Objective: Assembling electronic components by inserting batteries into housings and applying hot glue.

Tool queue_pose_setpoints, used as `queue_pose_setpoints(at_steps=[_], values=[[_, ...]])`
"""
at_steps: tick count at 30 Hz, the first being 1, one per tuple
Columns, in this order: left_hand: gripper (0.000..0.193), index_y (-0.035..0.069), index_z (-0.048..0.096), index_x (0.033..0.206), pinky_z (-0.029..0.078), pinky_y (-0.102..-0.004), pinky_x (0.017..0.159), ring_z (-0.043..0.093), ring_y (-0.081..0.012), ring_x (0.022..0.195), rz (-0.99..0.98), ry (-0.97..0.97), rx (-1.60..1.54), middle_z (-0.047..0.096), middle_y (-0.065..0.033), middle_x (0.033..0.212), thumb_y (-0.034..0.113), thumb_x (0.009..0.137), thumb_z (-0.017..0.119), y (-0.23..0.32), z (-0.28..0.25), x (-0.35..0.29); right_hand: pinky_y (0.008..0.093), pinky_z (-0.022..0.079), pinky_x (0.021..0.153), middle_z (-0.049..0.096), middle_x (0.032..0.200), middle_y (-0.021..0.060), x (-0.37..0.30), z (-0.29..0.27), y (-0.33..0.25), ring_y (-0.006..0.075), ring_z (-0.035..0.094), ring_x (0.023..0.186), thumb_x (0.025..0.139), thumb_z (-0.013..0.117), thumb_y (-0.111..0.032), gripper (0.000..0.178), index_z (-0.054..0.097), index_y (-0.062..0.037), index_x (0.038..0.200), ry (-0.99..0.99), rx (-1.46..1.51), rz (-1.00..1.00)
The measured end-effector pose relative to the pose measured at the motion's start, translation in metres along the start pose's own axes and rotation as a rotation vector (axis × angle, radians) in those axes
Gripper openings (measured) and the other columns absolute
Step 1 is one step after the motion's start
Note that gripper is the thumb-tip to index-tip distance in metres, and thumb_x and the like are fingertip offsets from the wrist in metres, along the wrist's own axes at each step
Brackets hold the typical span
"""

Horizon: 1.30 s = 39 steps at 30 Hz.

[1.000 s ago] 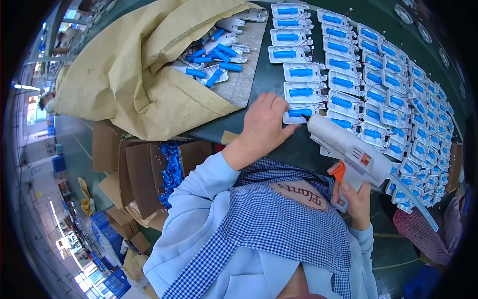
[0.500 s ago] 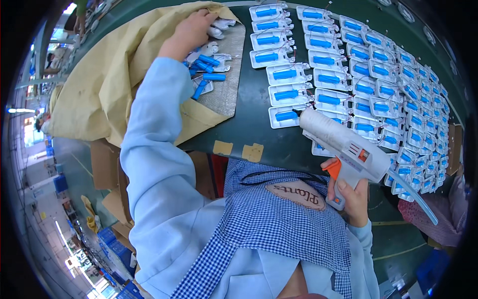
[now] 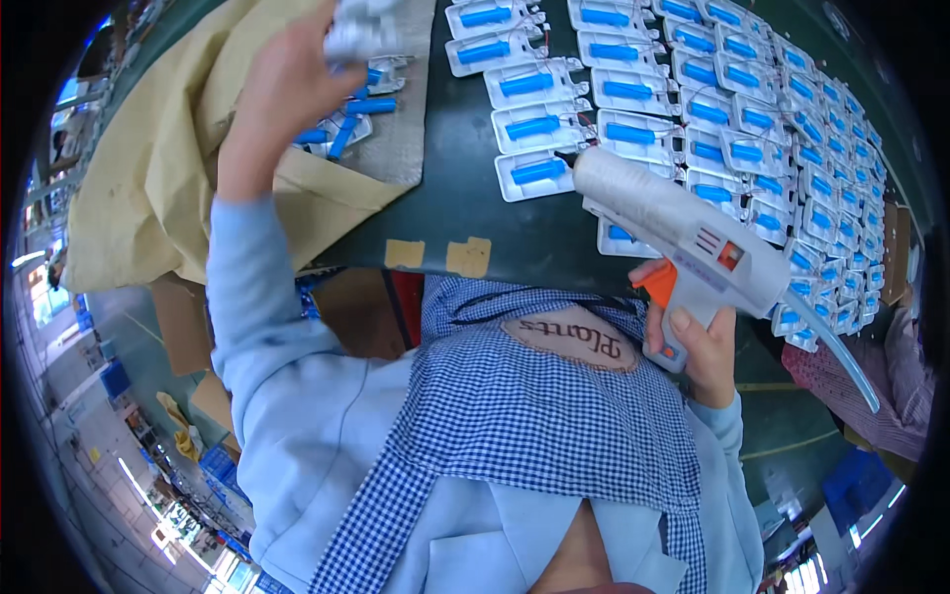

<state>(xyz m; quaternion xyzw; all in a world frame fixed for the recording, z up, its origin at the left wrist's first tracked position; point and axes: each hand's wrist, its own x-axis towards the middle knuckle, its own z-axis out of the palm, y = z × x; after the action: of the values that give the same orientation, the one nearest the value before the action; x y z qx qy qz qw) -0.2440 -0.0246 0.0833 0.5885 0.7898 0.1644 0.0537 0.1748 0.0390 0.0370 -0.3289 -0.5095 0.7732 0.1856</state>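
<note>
Through the feed, I grip blurred white plastic pieces in my left hand and a white, pistol-shaped glue gun in my right hand.

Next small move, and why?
Probably bring the left hand over to the green table and set its white case below the nearest filled case. Why: the hand seems to grip that blurred case above the yellow sack, while the right hand holds the glue gun, nozzle beside the row's end.
</note>
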Motion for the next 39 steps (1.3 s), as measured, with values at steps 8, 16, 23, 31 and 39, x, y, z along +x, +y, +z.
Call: queue_pose_setpoints(at_steps=[8,16,23,31,39], values=[[0.037,0.004,0.057,0.098,0.051,-0.0334,0.064,0.059,-0.0270,0.085,0.371,-0.037,-0.118,0.059,-0.0114,0.103,0.005,0.063,0.068,0.117,0.089,-0.115,0.0263,0.046,0.052,0.059,0.114,0.0227,0.001,-0.007,0.003,0.0150,0.055,0.056,0.086,0.059,-0.020,0.048,0.043,0.0078,0.123,-0.007,-0.004,-0.016],[0.061,0.006,0.059,0.118,0.051,-0.0336,0.065,0.058,-0.0258,0.080,0.295,0.100,-0.105,0.059,-0.0126,0.113,-0.002,0.058,0.068,0.135,0.112,-0.127,0.0241,0.044,0.046,0.059,0.112,0.0244,-0.004,-0.003,0.005,0.0128,0.054,0.051,0.084,0.064,-0.031,0.060,0.044,0.0111,0.122,0.056,-0.029,-0.077],[0.026,0.010,0.063,0.092,0.051,-0.0302,0.060,0.062,-0.0230,0.082,0.566,0.196,-0.198,0.063,-0.0089,0.104,0.013,0.066,0.066,0.105,0.125,-0.155,0.0258,0.046,0.053,0.059,0.114,0.0231,-0.007,-0.012,0.005,0.0141,0.055,0.056,0.087,0.057,-0.019,0.048,0.042,0.0065,0.125,-0.021,-0.011,-0.065],[0.021,0.005,0.064,0.089,0.053,-0.0335,0.061,0.064,-0.0264,0.077,0.545,0.420,-0.175,0.065,-0.0128,0.098,0.011,0.068,0.067,0.080,0.113,-0.154,0.0263,0.047,0.054,0.059,0.114,0.0245,-0.006,-0.009,0.003,0.0142,0.055,0.056,0.085,0.058,-0.019,0.052,0.040,0.0073,0.126,0.010,-0.015,-0.077],[0.025,0.004,0.062,0.092,0.050,-0.0304,0.058,0.063,-0.0229,0.082,0.759,0.232,-0.315,0.067,-0.0130,0.101,0.013,0.069,0.065,0.094,0.122,-0.163,0.0264,0.047,0.053,0.059,0.114,0.0253,-0.004,-0.009,0.003,0.0147,0.055,0.056,0.085,0.058,-0.020,0.052,0.040,0.0084,0.125,0.011,-0.027,-0.075]])
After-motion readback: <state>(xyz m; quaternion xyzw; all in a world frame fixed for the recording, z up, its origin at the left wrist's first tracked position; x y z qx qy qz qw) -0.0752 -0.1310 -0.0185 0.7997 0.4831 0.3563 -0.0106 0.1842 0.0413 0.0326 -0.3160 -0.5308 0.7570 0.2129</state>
